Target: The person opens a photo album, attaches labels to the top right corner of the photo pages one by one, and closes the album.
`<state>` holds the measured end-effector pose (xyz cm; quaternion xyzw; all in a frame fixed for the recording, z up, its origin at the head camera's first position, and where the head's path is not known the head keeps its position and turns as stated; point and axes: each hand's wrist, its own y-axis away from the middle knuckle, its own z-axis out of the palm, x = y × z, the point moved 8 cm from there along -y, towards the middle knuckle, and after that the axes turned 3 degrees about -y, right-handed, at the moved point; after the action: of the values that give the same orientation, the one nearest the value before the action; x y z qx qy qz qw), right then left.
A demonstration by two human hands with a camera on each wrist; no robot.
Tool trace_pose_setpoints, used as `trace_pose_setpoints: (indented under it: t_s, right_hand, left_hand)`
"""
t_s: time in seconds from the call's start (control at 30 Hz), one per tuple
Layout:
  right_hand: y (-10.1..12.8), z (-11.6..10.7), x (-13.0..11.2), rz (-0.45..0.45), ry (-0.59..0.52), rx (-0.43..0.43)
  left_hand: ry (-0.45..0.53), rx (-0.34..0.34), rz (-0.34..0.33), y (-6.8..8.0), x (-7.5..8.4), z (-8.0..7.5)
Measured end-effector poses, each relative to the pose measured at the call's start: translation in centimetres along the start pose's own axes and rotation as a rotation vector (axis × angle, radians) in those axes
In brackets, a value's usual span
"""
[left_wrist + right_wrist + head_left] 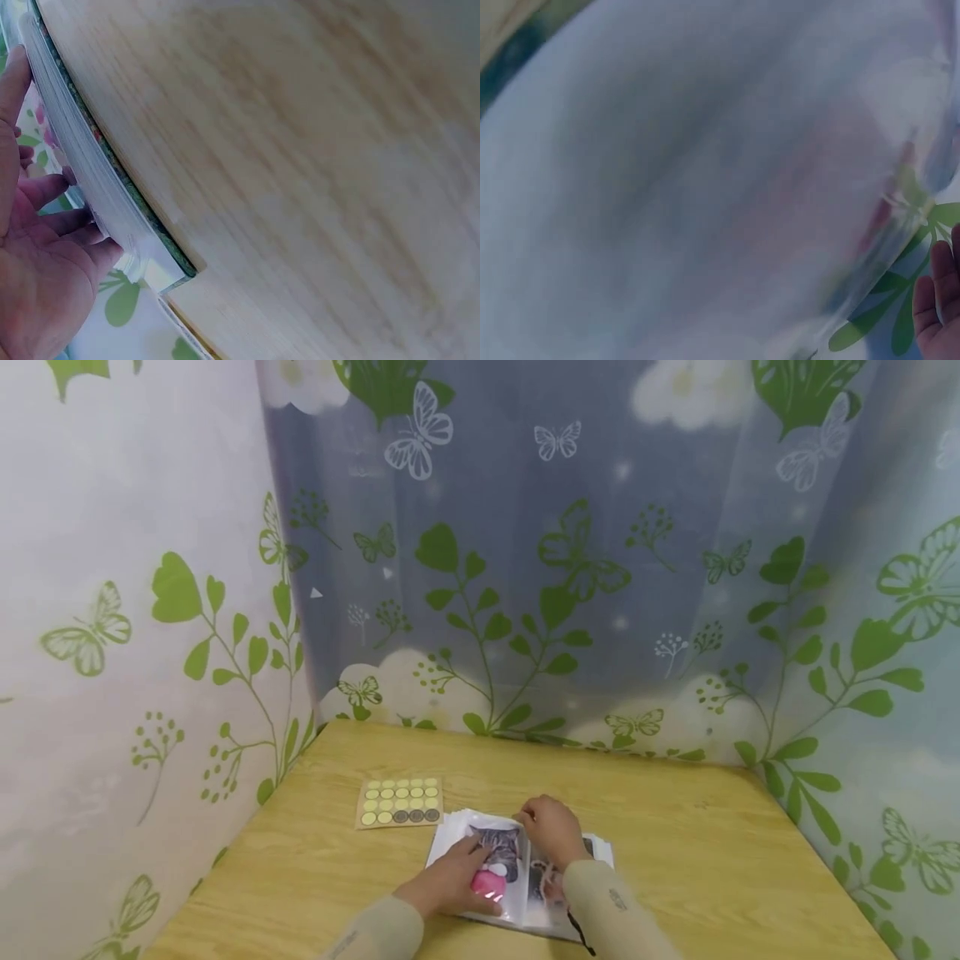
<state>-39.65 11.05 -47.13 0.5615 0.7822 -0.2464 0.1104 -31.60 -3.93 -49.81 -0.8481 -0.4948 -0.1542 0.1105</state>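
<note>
A photo album (pixel 516 912) lies open on the table, with clear sleeves over its pages. Its left page shows a picture of a grey tabby cat (pixel 504 842) with a pink patch below; another picture (pixel 542 887) on the right page is partly covered. My left hand (pixel 453 878) rests on the left page, fingers spread. In the left wrist view that hand (pixel 52 247) lies along the edge of the page stack (pixel 82 150). My right hand (pixel 555 828) pinches a page near the top of the spine; its fingertips are mostly hidden. A blurred sleeve (pixel 705 187) fills the right wrist view.
A brown sheet (pixel 360 820) of round yellow stickers, several dark ones in its bottom row, lies behind the album to the left. A dark cord (pixel 581 935) hangs by my right sleeve. Patterned curtains (pixel 510 610) enclose the wooden table (pixel 720 860) at the back and sides.
</note>
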Motion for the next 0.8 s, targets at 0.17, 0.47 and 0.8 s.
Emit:
trace_pose_setpoints:
  t_s: [0.17,0.47,0.8]
  right_hand:
    - [0.3,0.3,-0.2,-0.009,0.024,0.012]
    - [0.7,0.8,-0.8,-0.098,0.118,0.037]
    - [1.3,2.0,-2.3,-0.201,0.293,0.032]
  left_hand:
    - [-0.021,0.002,-0.001,0.1,0.2,-0.1]
    - [-0.022,-0.011,-0.006,0.0,0.2,0.1]
    - [-0.021,-0.001,-0.012,0.0,0.0,0.1]
